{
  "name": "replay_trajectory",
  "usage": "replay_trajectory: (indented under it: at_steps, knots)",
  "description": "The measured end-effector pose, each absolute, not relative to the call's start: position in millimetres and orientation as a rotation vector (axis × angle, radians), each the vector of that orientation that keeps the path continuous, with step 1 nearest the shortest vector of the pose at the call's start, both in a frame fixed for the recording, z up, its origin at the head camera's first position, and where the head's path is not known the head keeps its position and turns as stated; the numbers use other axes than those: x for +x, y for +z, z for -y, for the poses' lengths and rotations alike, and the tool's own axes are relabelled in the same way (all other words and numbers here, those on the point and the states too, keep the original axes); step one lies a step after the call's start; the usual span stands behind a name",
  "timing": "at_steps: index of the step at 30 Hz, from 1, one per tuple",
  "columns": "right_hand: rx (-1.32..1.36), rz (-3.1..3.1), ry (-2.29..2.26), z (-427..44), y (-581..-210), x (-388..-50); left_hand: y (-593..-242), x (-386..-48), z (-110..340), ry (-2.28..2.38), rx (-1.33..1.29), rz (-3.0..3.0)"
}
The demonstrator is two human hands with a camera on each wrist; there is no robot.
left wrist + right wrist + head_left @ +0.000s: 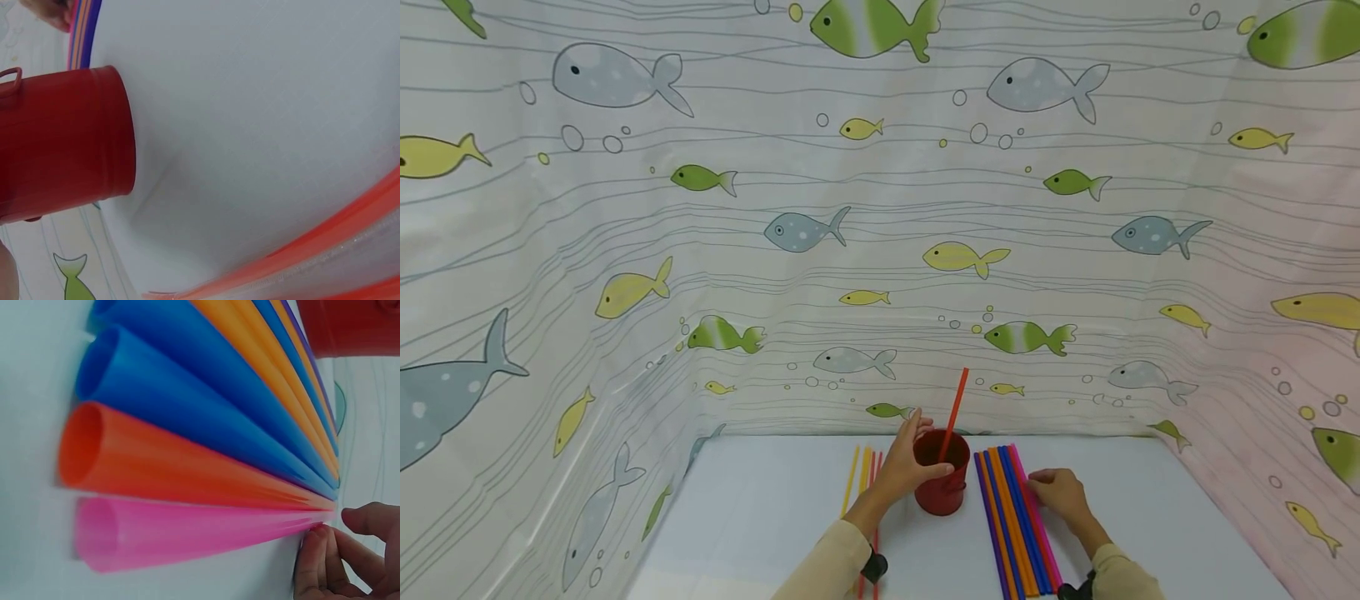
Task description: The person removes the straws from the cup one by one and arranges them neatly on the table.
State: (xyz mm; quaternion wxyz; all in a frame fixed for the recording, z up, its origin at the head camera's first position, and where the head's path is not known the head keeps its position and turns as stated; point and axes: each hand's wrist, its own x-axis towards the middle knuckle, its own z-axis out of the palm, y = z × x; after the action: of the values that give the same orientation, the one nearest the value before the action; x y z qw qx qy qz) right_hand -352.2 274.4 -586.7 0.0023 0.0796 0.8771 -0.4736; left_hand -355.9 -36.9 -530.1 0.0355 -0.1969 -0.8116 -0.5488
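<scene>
A red cup (942, 492) with small side handles stands on the white table, and a red straw (955, 408) leans up out of it. My left hand (904, 467) holds the cup from the left, thumb across its front and fingers round the far side near the rim. In the left wrist view the cup (69, 140) fills the left side. My right hand (1060, 496) is at the right edge of a row of straws. In the right wrist view, its fingertips touch the far part of the pink straw (187, 531), while the thumb (362, 520) stays apart.
Blue straws (162, 387), orange straws (1011, 517), an orange-red straw (187, 459) and a purple straw (992, 525) lie side by side right of the cup. Yellow straws (852, 475) and red straws lie under the left forearm. Fish-patterned cloth (865, 250) surrounds the table (737, 517).
</scene>
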Motion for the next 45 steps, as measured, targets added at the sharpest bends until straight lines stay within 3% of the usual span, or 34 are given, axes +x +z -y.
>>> replay_trajectory:
  at_steps: [11, 30, 45]
  knots:
    - [0.244, -2.858, -1.461, -258.6, -569.0, -359.9, -528.8, -355.0, 39.9, -1.688, -0.631, 2.471]
    - [0.023, -2.733, -1.767, -208.3, -499.7, -387.2, -536.1, -359.1, 39.1, -1.677, -0.641, 2.465]
    - [-0.057, -2.604, -1.943, -175.1, -475.3, -383.9, -533.5, -357.8, 36.8, -1.678, -0.652, 2.46]
